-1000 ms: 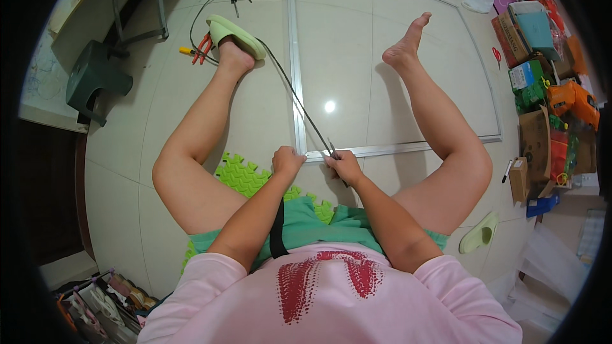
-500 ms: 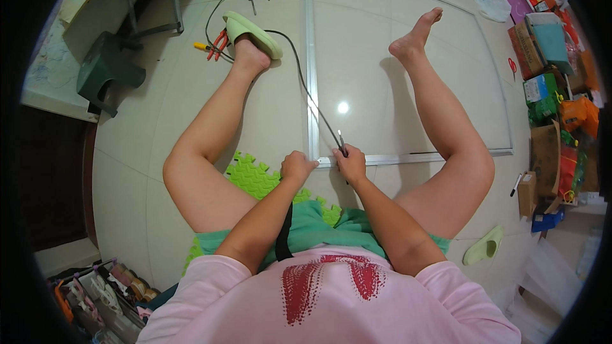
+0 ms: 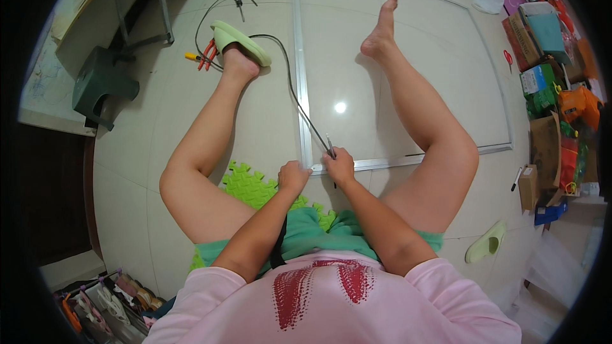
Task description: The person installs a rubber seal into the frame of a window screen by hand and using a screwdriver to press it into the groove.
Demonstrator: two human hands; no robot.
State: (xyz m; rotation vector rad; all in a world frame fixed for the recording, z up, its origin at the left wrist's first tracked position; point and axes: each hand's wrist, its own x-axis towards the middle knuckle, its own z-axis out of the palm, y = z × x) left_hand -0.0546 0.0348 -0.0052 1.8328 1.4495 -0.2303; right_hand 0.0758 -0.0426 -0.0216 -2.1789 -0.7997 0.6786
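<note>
At the near left corner of the metal frame (image 3: pixel 301 76), which is laid flat on the tiled floor (image 3: pixel 127 229) between its left and right edges, both hands are set close together without touching. Over the last half second the right leg (image 3: pixel 421 102) has been drawn inward, so that its foot is placed farther from the frame's right edge, while the hands have hardly been shifted along the near edge. The change is therefore judged to be one of posture, and no clear advance of the work at the corner can be made out.

The left hand (image 3: pixel 294 177) is curled, its fingertips brought to the corner; whether the rim is pinched by them cannot be told. By the right hand (image 3: pixel 338 165), just right of the corner, a slim tool (image 3: pixel 328 140) and the dark cable (image 3: pixel 289 71) are gripped, the tool's tip being pointed toward the frame's far edge. The cable is led over the frame's left edge toward a pale green slipper (image 3: pixel 228 33), beside red-handled pliers (image 3: pixel 206 56). Both forearms are slanted inward, the elbows held wide.
</note>
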